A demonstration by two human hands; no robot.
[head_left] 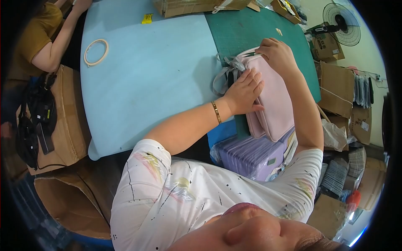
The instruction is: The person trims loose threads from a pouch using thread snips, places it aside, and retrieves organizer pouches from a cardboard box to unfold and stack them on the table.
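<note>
A pale pink bag (274,98), apparently a pair of layers or pieces stacked together, lies at the table's right front edge. My left hand (245,93) rests on its left side, palm down with fingers stretched out. At the bag's far end my right hand (276,53) is closed, fingers pinched around a small dark pointed tool (251,54), possibly thread snips; most of it is hidden in the hand. Grey ribbon-like straps (235,63) are bunched by the bag's far left corner, close to my left fingertips.
The table has a light blue sheet (146,83) and a green mat (238,31). A wooden hoop (96,52) and yellow packet (147,19) lie on it. Plastic-wrapped purple items (247,157) stand below the bag. Cartons (67,121), a fan (341,23) and another person (44,37) surround it.
</note>
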